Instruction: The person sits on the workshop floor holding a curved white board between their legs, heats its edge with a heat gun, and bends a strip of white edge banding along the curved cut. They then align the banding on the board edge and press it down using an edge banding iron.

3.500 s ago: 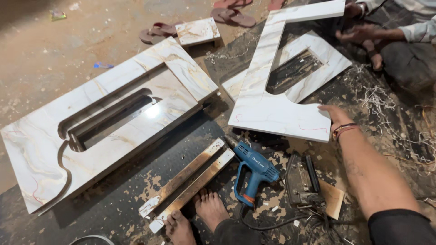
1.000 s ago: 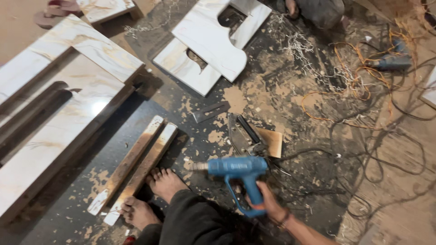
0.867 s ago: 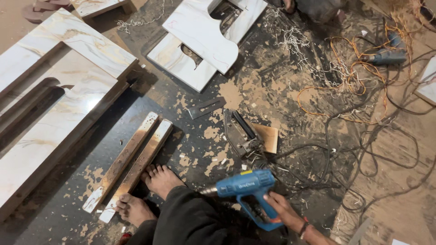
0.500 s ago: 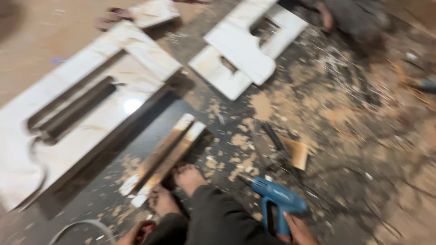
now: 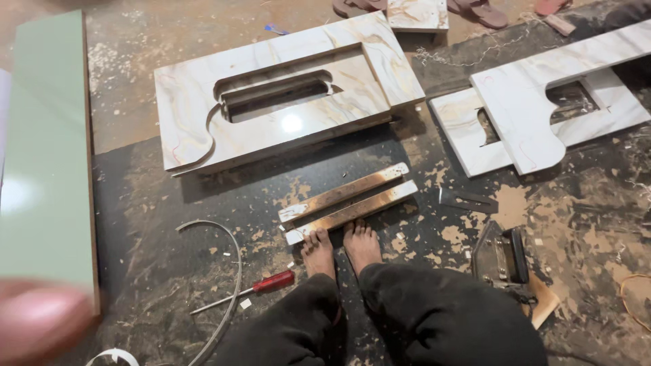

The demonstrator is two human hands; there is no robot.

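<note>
Nearest, at lower left, blurred left hand (image 5: 39, 327) close to the lens, at the bottom corner of a tall pale green board (image 5: 46, 156) standing along the left edge; grip too smeared to tell. Right hand out of view. Below centre, dark-trousered knees and two bare feet (image 5: 341, 247) planted on a sawdust-strewn floor (image 5: 163, 203), toes touching a pair of wooden strips (image 5: 347, 202). Just left of the feet, a red-handled screwdriver (image 5: 261, 287) beside a curved metal strip (image 5: 229, 271); to the right, a black hand tool (image 5: 503, 257). Farther off, two marble-patterned panels with cutouts (image 5: 285, 102) (image 5: 539, 115). Likely hazards: green board tipping onto unprotected toes if loosely held; screwdriver or metal strip trodden on. No containers visible
</note>
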